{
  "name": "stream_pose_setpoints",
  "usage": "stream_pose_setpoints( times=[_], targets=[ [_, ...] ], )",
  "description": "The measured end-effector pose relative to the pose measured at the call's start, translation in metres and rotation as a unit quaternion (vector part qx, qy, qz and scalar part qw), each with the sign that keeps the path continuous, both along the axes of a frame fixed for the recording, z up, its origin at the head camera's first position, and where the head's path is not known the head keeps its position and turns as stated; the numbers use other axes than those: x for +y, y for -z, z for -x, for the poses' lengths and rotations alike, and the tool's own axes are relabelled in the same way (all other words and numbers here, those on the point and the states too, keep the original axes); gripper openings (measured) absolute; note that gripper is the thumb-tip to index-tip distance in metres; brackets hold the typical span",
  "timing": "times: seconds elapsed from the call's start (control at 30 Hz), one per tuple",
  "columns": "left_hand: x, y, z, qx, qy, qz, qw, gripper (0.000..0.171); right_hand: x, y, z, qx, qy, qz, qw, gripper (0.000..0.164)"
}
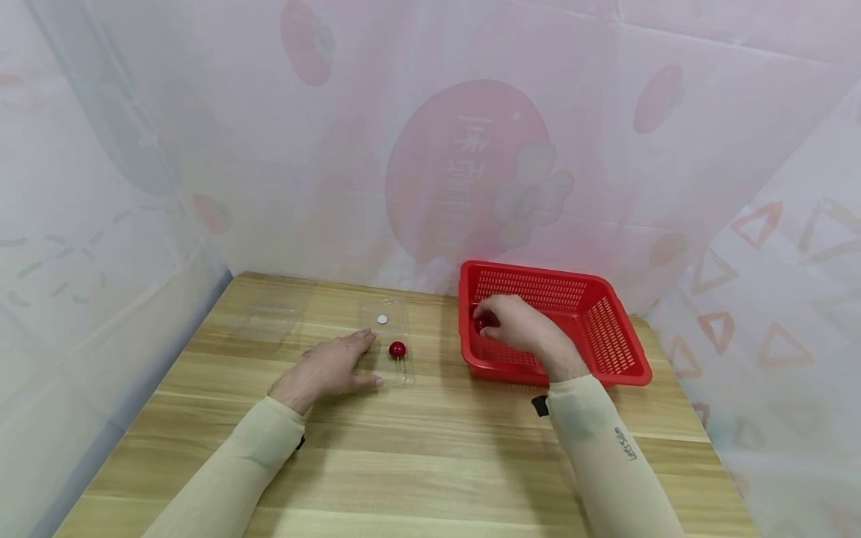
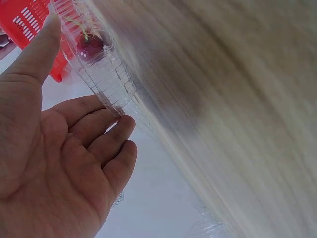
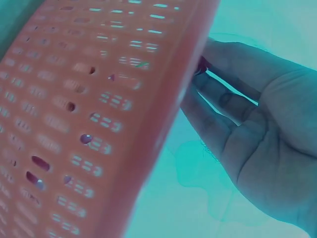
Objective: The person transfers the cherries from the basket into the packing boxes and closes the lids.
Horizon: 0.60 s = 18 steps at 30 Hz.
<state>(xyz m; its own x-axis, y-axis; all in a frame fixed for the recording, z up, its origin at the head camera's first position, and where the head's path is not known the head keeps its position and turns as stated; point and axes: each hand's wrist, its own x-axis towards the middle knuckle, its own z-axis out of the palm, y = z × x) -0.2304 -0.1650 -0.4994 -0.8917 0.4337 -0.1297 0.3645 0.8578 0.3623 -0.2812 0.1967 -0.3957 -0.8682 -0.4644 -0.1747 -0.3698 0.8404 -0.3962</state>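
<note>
In the head view, a red basket [image 1: 608, 336] stands on the wooden tabletop [image 1: 417, 463], and a clear plastic tray [image 1: 397, 314] lies to the left of it, its long axis roughly parallel to the basket's left side. One red fruit [image 1: 397, 349] sits in the tray's near half, with a white sticker [image 1: 382, 319] farther back. The left hand [image 1: 329, 371] is on the side of the tray away from the basket, thumb and fingers apart, so the fruit lies between these fingers and the basket, and this hand is the nearer one. The right hand [image 1: 521, 329] reaches inside the basket near its left wall, thumb and fingers curled about a second fruit [image 1: 486, 323].

In the left wrist view, the fruit rests in the tray toward the basket, beyond the loosely bent fingers; these appear to touch the tray's edge and hold no fruit.

In the right wrist view, the fingers reach over the basket's rim with a bit of red between them; how firmly they pinch it cannot be told.
</note>
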Motion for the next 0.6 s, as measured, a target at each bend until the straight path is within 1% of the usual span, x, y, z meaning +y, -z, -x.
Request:
stream_pose_setpoints(
  times=[0.17, 0.4, 0.6],
  targets=[
    [-0.001, 0.001, 0.000, 0.005, 0.000, -0.006, 1.0000, 0.101, -0.005, -0.003, -0.002, 0.025, -0.018, 0.009, 0.999, 0.029],
    [-0.001, 0.002, -0.001, 0.010, 0.001, -0.011, 0.9999, 0.100, -0.015, -0.006, -0.006, 0.045, -0.039, 0.021, 0.998, 0.024],
    [0.000, 0.001, -0.001, 0.007, 0.001, -0.009, 0.9999, 0.101, -0.025, -0.011, -0.012, 0.059, -0.049, 0.021, 0.997, 0.029]
  ],
)
